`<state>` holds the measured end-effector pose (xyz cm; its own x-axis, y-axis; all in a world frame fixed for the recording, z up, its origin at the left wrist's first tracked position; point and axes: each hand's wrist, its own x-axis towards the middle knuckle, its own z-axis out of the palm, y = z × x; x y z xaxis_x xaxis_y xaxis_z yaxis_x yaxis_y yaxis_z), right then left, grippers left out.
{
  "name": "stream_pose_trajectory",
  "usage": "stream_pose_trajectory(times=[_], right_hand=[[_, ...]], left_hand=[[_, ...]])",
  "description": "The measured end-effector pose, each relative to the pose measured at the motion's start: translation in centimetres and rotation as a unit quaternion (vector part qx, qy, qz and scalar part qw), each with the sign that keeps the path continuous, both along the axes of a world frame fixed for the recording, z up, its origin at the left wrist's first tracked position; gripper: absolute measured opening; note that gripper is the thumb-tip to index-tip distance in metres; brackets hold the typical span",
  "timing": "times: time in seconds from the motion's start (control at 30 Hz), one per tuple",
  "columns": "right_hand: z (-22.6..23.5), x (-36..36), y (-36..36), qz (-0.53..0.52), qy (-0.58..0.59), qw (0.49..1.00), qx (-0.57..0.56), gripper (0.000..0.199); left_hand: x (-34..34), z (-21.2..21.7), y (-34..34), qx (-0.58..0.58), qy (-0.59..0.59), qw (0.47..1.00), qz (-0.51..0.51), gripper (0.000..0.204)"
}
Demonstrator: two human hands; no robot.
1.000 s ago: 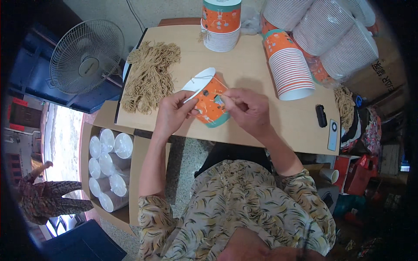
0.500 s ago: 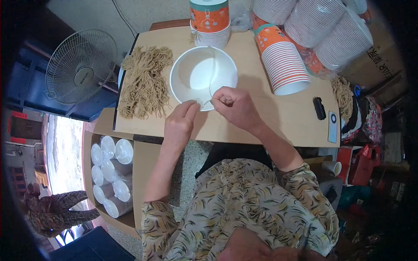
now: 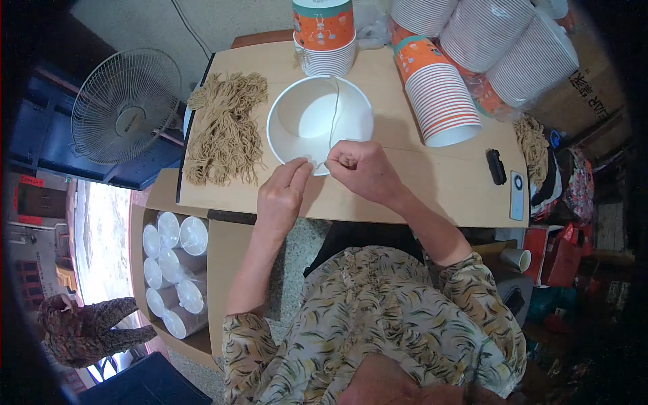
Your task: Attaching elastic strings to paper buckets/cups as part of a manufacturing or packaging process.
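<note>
A large white paper bucket (image 3: 287,138) stands on the table in front of me, its open mouth tipped toward me. My left hand (image 3: 280,192) is closed on the near rim, fingertips at the edge. Just beside it, my right hand (image 3: 361,169) pinches a thin tan cord (image 3: 333,125) at the near rim. From there the cord runs across the mouth to the far rim. My right fingertips partly hide the cord's near end. To the left lies a loose heap of similar tan cords (image 3: 226,128).
Stacked orange-and-white paper buckets stand behind (image 3: 324,30) and lie at the right (image 3: 442,101). A black clip-like object (image 3: 495,167) and a white remote (image 3: 516,196) lie near the right edge. A carton of clear lids (image 3: 216,283) and a fan (image 3: 128,108) are leftward.
The bucket has shifted slightly to the right. The cord across its mouth lies a little straighter and farther right. Both hands stay at the near rim.
</note>
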<state>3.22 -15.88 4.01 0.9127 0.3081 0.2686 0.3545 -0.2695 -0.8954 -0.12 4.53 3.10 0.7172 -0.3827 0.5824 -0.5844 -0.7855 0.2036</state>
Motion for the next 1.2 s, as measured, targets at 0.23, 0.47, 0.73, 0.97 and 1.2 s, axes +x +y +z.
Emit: stream_pose_trajectory(times=[0.23, 0.47, 0.73, 0.97, 1.2], right_hand=[[0.2, 0.0, 0.2, -0.01, -0.007, 1.0, 0.002, 0.008], [-0.4, 0.1, 0.1, -0.01, -0.006, 1.0, 0.001, 0.008], [-0.1, 0.0, -0.1, -0.006, 0.0, 1.0, -0.016, 0.01], [0.0, 0.2, -0.2, 0.007, -0.007, 0.999, -0.054, 0.008], [0.7, 0.2, -0.4, 0.022, -0.014, 0.998, -0.059, 0.009]], left_hand=[[0.0, -0.2, 0.0, 0.01, -0.006, 1.0, 0.003, 0.031], [-0.1, 0.0, -0.1, 0.012, -0.006, 1.0, 0.002, 0.032], [-0.2, 0.2, -0.5, -0.009, 0.008, 1.0, 0.016, 0.026], [-0.3, 0.3, -0.5, -0.003, 0.021, 1.0, 0.016, 0.026], [-0.3, 0.3, -0.6, -0.003, 0.025, 1.0, 0.016, 0.027]])
